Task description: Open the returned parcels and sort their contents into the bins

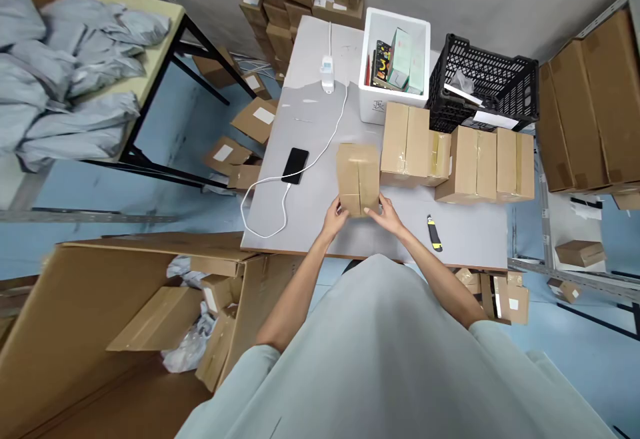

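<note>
A small taped cardboard box (358,175) is held over the front middle of the grey table (320,225). On its near left corner, the fingers of my left hand (335,217) are closed with the thumb on top. My right hand (387,215) grips the near right corner in the same way. The box's underside is hidden. To the right of my right hand lies a black and yellow utility knife (435,233). Left of the box, a black phone (295,165) rests flat beside a white charging cable (320,155).
Several closed cartons (406,142) line the table's right side. Behind them stand a white foam box (371,102) with items inside and a black plastic crate (485,85). A large open carton (100,279) is at lower left. Grey parcels (75,59) cover the side table.
</note>
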Demonstrator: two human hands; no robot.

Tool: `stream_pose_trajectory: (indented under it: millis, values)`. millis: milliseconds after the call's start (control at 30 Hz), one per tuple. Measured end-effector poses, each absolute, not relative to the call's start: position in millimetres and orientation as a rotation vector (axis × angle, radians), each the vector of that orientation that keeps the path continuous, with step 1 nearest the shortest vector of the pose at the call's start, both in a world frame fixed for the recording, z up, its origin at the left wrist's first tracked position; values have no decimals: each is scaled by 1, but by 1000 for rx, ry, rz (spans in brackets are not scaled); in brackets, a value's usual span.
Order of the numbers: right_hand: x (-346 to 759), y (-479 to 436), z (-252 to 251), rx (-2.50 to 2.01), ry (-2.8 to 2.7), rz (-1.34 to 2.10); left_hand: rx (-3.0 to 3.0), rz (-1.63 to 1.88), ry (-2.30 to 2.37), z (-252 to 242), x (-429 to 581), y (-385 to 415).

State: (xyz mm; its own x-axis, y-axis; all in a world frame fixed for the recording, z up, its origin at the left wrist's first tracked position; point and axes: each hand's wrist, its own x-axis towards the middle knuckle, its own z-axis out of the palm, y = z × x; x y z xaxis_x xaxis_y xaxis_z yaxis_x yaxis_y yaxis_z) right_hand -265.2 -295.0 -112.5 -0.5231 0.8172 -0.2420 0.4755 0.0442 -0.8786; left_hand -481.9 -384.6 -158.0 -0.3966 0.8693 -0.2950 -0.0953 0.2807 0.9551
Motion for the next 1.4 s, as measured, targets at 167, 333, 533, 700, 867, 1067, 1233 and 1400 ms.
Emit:
stream_pose_trajectory:
  millis: [167, 333, 533, 700, 867, 1067, 1233, 1400]
  values:
    - [-238, -314, -98, -1336, -2058, 1406, 679, 1148, 1518, -141, -446, -447]
    - [-198, -316, -108, -1485, -2154, 1458, 641, 990, 1498, -152, -402, -481]
    - [-172, -375, -112, -2082, -1315, 1611, 618, 1152, 1712, -163, -457, -421]
    - [-199, -421, -107, -1826, -1069, 1974, 723, 1030, 1555, -162, -520, -354]
    - [-196, -417, -93, -1679, -996, 1913, 735, 852, 1485, -155, -512, -350]
    - [-136, -344, -76, -1645, -1087, 1651, 830, 1010, 1467, -135, -435, -347]
    - [-106, -258, -68, -1632, -1173, 1581, 726, 1058, 1498, -119, -382, -314]
    - [-100, -221, -67, -1572, -1267, 1649, 681, 1089, 1544, -107, -371, -290]
